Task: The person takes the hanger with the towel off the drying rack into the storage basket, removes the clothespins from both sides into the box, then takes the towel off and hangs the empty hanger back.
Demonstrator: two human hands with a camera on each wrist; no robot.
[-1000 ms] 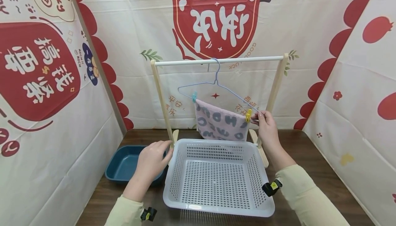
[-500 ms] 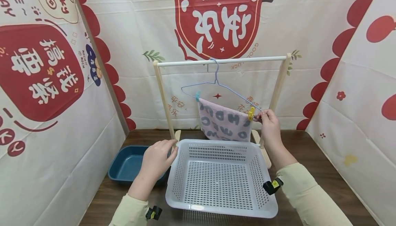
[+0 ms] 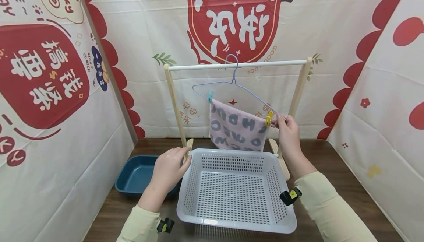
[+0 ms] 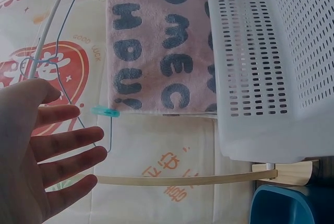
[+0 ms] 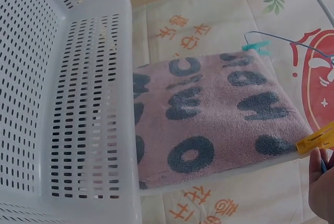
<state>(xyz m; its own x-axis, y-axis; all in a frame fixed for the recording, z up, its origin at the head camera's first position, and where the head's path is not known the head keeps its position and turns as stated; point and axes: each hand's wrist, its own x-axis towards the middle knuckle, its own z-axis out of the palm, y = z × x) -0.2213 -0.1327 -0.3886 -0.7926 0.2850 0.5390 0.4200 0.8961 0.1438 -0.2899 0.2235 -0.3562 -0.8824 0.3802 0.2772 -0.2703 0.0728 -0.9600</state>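
Note:
My right hand (image 3: 290, 136) pinches the right end of a blue wire hanger (image 3: 234, 80), beside a yellow clothespin (image 3: 269, 119). From the hanger's lower bar hangs a pink towel (image 3: 239, 125) with grey letters, its left corner held by a teal clothespin (image 3: 210, 97). The hanger tilts down to the right, and its hook rises above the white rod (image 3: 195, 66) of a wooden rack. Holding nothing, my left hand (image 3: 168, 169) is by the rack's left post and the basket's back left corner. Its fingers are spread in the left wrist view.
A white perforated basket (image 3: 236, 228) stands in front of the rack and hides the towel's lower edge in the left wrist view. At left on the brown table (image 3: 334, 197) is a blue basin (image 3: 123, 183). Printed cloth (image 3: 139, 24) encloses the back and sides.
The hanger's hook was resting on the rod and has risen above it. The towel's left side has lifted along with the hanger. My left hand has barely moved.

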